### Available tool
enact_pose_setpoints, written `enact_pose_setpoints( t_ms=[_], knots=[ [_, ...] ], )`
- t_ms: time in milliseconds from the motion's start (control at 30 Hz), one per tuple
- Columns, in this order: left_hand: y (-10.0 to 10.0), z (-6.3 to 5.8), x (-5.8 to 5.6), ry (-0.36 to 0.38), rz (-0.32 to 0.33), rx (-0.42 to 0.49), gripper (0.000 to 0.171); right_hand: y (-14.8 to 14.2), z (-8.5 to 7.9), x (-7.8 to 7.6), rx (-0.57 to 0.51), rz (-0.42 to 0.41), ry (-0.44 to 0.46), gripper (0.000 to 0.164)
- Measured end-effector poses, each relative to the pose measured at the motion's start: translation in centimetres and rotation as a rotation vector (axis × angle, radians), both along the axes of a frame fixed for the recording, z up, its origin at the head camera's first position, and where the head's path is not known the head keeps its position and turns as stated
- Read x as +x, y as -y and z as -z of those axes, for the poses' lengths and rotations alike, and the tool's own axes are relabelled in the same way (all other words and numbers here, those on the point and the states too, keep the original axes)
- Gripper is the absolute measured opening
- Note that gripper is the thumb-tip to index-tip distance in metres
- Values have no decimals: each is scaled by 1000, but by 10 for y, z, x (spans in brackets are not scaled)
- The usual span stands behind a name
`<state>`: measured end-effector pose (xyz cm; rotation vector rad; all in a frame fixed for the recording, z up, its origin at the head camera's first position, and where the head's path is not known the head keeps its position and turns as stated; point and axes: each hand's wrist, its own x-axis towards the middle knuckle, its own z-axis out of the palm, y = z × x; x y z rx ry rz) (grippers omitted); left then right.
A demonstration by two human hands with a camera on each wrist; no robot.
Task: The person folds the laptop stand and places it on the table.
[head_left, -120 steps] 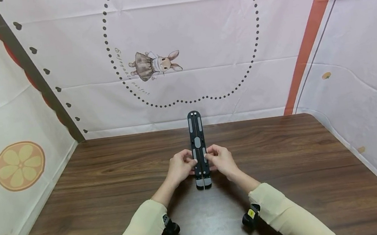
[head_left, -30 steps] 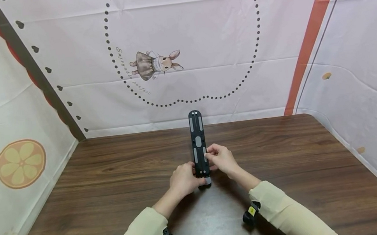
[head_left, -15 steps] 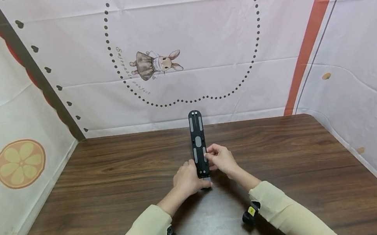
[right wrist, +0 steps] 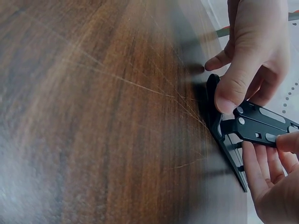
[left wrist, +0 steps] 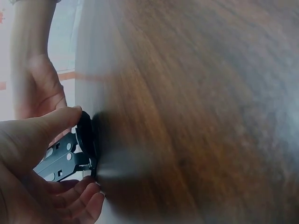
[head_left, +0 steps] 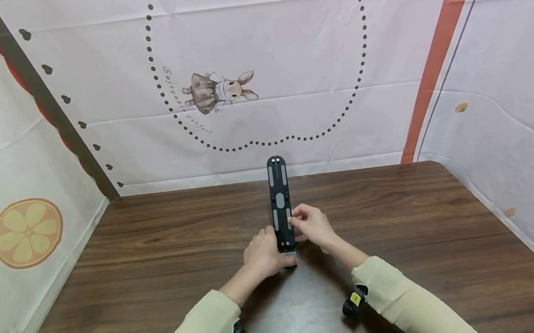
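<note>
A black folding laptop stand (head_left: 278, 184) with grey pads stands tilted up from the tabletop, its two long bars side by side. At its lower end, my left hand (head_left: 261, 253) holds the stand, the thumb laid across the front lips. The left wrist view shows that thumb pressing a black lip (left wrist: 85, 133), with the other fingers curled below. My right hand (head_left: 316, 228) pinches the right bar partway up between thumb and fingers. Beneath the bars, in the right wrist view, a thin black leg (right wrist: 233, 163) reaches along the table. The left hand hides part of the grey lips.
The dark wood-grain table (head_left: 157, 246) extends around both arms. White printed cloth (head_left: 284, 64) hangs behind its back edge and along both sides. A small black camera sits on each wrist, at the sleeve cuffs.
Since four seconds ago, my left hand has moved from the left bar down to the lower lips, thumb now across them. The bars look closer together. My right hand has stayed in place.
</note>
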<state>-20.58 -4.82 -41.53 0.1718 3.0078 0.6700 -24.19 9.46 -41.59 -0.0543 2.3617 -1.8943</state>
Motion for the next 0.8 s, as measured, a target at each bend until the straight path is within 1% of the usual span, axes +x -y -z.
enact_pose_setpoints(
  t_ms=[200,500,800],
  knots=[
    [3,0,0,8,4,-2,72,2,0,-1,-11,-3,9,10],
    [13,0,-4,2,39,52,69,4,0,-3,-23,-9,11,9],
    [20,1,-3,7,46,75,70,6,0,-3,-23,-14,31,10]
  ],
)
